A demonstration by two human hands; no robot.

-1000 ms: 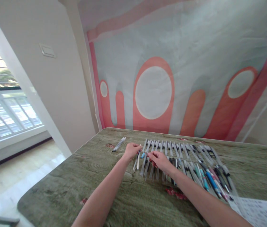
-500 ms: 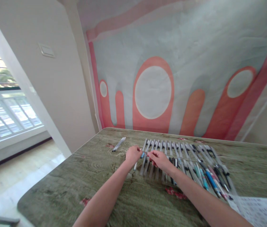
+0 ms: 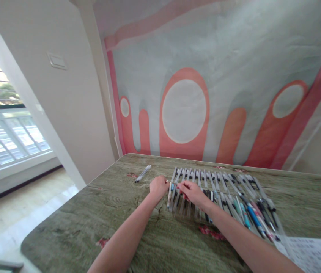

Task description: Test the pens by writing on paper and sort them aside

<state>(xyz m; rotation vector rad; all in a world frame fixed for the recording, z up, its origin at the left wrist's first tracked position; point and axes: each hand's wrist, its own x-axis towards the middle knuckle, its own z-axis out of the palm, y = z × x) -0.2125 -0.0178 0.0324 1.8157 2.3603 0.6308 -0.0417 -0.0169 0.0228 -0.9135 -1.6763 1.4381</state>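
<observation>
My left hand (image 3: 159, 186) is closed at the upper end of a pale pen (image 3: 169, 196), which stands out just right of its fingertips at the left end of a row of pens. A small blue part (image 3: 172, 186) shows between my two hands. My right hand (image 3: 191, 192) is pinched over the front row of clear-barrelled pens (image 3: 181, 204), its fingertips close to the left hand's. Whatever lies inside that pinch is hidden. Behind the hands runs a second row of clear pens with dark grips (image 3: 199, 175).
Two clear pens (image 3: 143, 173) lie apart at the back left of the wood-patterned table (image 3: 115, 212). Coloured pens (image 3: 254, 218) lie to the right of my right forearm. A sheet of paper with writing (image 3: 317, 252) is at the front right. A wall stands behind the table.
The pale pen has swung or shifted right, from below my left hand to beside the front row. My left hand has moved slightly left; my right hand has hardly moved.
</observation>
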